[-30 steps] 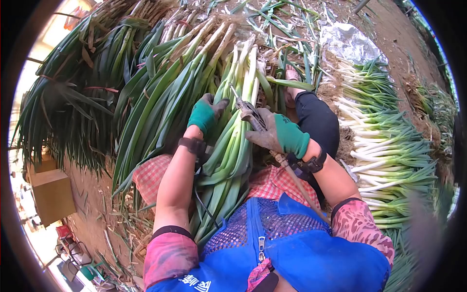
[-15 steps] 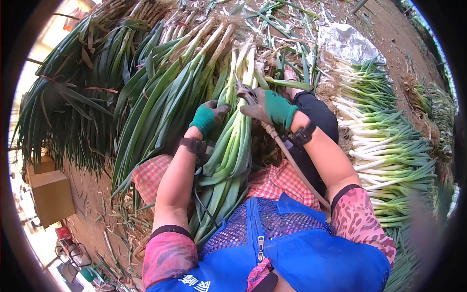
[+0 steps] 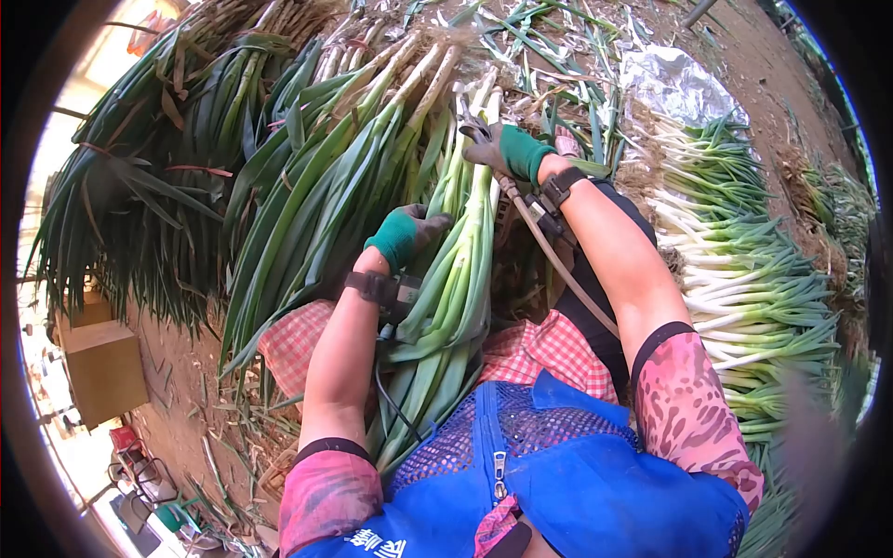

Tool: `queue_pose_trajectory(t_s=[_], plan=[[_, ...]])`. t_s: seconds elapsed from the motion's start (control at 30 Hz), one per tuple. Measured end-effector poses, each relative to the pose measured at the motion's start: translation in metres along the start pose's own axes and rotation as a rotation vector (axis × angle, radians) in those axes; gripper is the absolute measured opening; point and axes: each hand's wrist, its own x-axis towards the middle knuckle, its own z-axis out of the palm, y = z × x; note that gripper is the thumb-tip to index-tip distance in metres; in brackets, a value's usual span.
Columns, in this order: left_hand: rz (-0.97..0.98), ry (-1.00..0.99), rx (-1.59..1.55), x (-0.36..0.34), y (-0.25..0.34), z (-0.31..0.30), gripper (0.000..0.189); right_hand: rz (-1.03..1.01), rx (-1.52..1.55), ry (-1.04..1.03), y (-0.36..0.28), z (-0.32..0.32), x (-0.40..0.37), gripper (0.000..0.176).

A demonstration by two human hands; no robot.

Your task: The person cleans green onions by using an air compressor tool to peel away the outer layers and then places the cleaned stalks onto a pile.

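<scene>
A bunch of long green onions [image 3: 462, 265] lies lengthwise over my lap, pale root ends away from me, leaves toward my body. My left hand [image 3: 409, 234], in a green and dark glove, is closed around part of the stalks at their left side; its fingertips are partly hidden. Gloved the same way, my right hand [image 3: 510, 152] grips an air blow gun [image 3: 477, 133] over the white part of the stalks. From the gun a beige hose [image 3: 555, 256] runs back beside my right arm.
Untrimmed green onions [image 3: 326, 186] are heaped at the left. On the right lies a long row of cleaned green onions [image 3: 726, 270], with a silvery sheet [image 3: 679, 84] at its far end. A cardboard box [image 3: 100, 372] stands lower left. Leaf scraps litter the ground ahead.
My right hand with the blow gun has moved forward along the stalks toward the root ends. My left hand stays on the stalks, shifted slightly right in view.
</scene>
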Motion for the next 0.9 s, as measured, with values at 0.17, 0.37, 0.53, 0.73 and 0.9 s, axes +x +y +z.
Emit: queue_pose_trajectory(t_s=[0.17, 0.37, 0.53, 0.73, 0.9], plan=[[0.032, -0.067, 0.143, -0.004, -0.004, -0.006, 0.042, 0.047, -0.098, 0.007, -0.003, 0.007, -0.01, 0.057], [-0.02, -0.093, 0.189, -0.02, 0.007, -0.008, 0.039, -0.208, -0.146, 0.156, 0.005, 0.018, -0.012, 0.057], [-0.024, -0.184, 0.425, -0.025, 0.013, -0.015, 0.038, -0.002, 0.031, -0.018, -0.041, -0.019, -0.041, 0.054], [0.044, -0.129, 0.519, -0.029, 0.016, -0.021, 0.038, 0.11, -0.221, -0.179, -0.042, -0.003, -0.038, 0.055], [0.327, 0.633, 0.506, -0.011, 0.019, -0.065, 0.052, 0.112, -0.2, -0.104, -0.029, 0.019, -0.063, 0.066]])
